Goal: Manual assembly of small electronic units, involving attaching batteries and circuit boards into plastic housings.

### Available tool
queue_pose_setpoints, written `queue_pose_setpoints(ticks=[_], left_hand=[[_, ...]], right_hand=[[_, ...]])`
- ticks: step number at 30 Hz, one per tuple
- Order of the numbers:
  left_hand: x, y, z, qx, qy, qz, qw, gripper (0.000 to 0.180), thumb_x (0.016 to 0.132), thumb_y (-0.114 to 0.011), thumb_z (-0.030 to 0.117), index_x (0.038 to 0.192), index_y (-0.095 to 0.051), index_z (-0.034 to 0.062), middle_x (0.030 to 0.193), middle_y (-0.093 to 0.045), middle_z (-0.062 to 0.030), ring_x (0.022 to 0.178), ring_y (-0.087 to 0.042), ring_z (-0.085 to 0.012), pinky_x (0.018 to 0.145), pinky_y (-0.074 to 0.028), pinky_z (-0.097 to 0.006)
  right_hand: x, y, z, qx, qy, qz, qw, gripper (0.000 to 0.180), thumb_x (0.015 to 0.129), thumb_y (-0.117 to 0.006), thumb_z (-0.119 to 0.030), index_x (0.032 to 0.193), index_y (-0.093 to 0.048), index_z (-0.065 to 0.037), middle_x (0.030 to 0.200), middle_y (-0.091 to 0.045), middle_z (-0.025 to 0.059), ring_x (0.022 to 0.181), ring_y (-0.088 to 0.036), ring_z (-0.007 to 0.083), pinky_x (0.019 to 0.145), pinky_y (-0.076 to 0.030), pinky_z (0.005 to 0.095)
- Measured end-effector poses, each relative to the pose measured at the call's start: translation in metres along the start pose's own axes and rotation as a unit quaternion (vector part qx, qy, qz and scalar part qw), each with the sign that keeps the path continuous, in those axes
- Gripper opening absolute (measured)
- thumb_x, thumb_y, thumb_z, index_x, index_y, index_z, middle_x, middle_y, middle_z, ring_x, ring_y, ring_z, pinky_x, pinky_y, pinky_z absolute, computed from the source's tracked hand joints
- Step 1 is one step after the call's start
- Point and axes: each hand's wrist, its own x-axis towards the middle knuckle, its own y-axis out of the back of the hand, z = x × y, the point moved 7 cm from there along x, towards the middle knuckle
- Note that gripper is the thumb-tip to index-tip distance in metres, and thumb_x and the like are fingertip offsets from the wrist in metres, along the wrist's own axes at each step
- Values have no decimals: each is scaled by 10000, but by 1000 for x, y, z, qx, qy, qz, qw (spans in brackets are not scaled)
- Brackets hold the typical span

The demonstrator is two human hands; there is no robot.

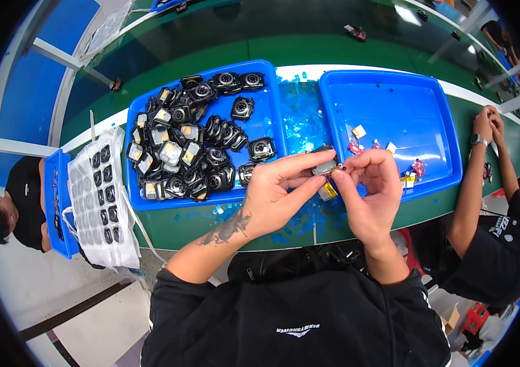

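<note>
Above the gap between two blue trays, my left hand (pixel 272 192) is closed on a small smartwatch case (pixel 324 167), gripping it between thumb and fingers. My right hand (pixel 375 189) is closed in a pinch at the case's right edge. What sits between its fingertips is too small to make out. Just below the case shows a small yellow and silver piece (pixel 328 191), like a battery; whether it is joined to the case I cannot tell.
The left blue tray (pixel 277 122) is heaped with black watch cases (pixel 192 131). In the right tray (pixel 449 131) lie several small red, yellow and white parts (pixel 417 167). Blue film scraps (pixel 301 125) litter the bench. Co-workers sit at both sides, near white moulded trays (pixel 92 196) at left.
</note>
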Motion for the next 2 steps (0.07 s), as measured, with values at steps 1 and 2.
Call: queue_pose_setpoints(ticks=[1, 2], left_hand=[[0, 1, -2, 29, 0, -5, 1000, 362, 907, -573, -40, 1264, -593, 14, 1311, -534, -174, 1100, -602, -194, 909, -535, -287], [-1, 4, -5, 59, 0, -10, 998, 363, 909, -582, -25, 1269, -592, 21, 1335, -520, -178, 1121, -593, -203, 912, -534, -288]], right_hand=[[0, 0, 1, 4, 6, 5, 1000, 272, 800, -695, 81, 985, -516, -8, 875, -593, 47, 692, -546, 51, 608, -445, 186], [0, -1, 1, 4, 6, 4, 1000, 272, 800, -695, 81, 985, -516, -8, 875, -593, 47, 692, -546, 51, 608, -445, 186]])
